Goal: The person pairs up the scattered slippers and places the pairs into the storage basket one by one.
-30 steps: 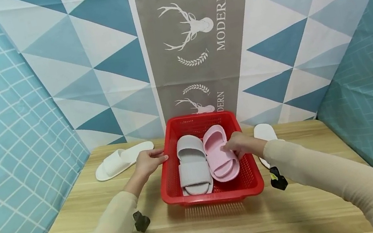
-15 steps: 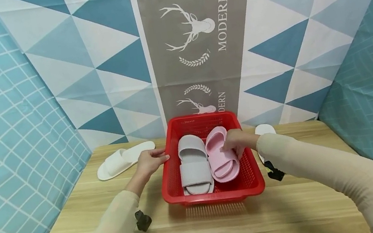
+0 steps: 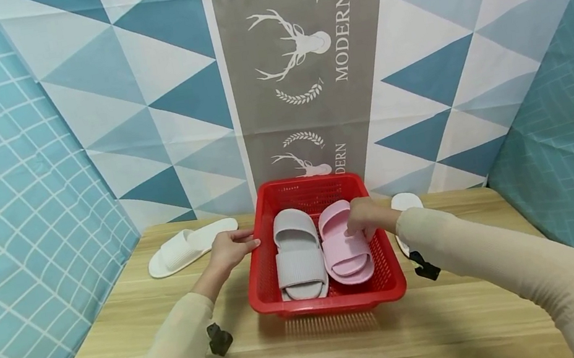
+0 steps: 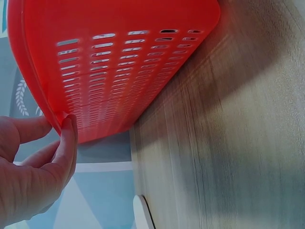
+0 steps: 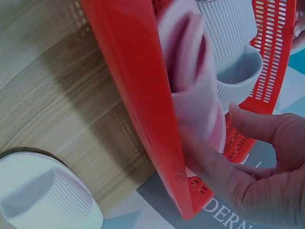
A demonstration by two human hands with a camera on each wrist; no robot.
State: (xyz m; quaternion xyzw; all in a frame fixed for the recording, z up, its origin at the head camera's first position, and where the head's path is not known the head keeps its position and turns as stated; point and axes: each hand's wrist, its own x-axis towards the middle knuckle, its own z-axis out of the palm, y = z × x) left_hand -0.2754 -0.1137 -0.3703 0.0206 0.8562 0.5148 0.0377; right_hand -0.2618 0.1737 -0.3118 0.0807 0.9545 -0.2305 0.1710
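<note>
A red plastic basket (image 3: 332, 304) stands on the wooden table. My left hand (image 3: 227, 249) pinches its left rim; in the left wrist view the thumb and fingers (image 4: 68, 143) meet at the rim's edge. Inside the basket, a pair of grey slippers (image 3: 300, 268) lies on the left. Beside it on the right lie pink slippers (image 3: 346, 254), one nested on the other. My right hand (image 3: 367, 216) reaches over the right rim to them. In the right wrist view its forefinger lies along their side, between them and the wall, while the thumb (image 5: 240, 119) stands apart from them.
One white slipper (image 3: 177, 251) lies on the table (image 3: 137, 334) left of the basket. Another white slipper (image 3: 406, 201) is to the right, partly hidden by my right arm. A patterned cloth backdrop (image 3: 183, 95) rises behind the table, with blue tiled cloth at the left.
The pink slippers have turned straighter in the basket and settled slightly toward the front, beside the grey pair. My right hand has barely moved. My left hand stays on the rim.
</note>
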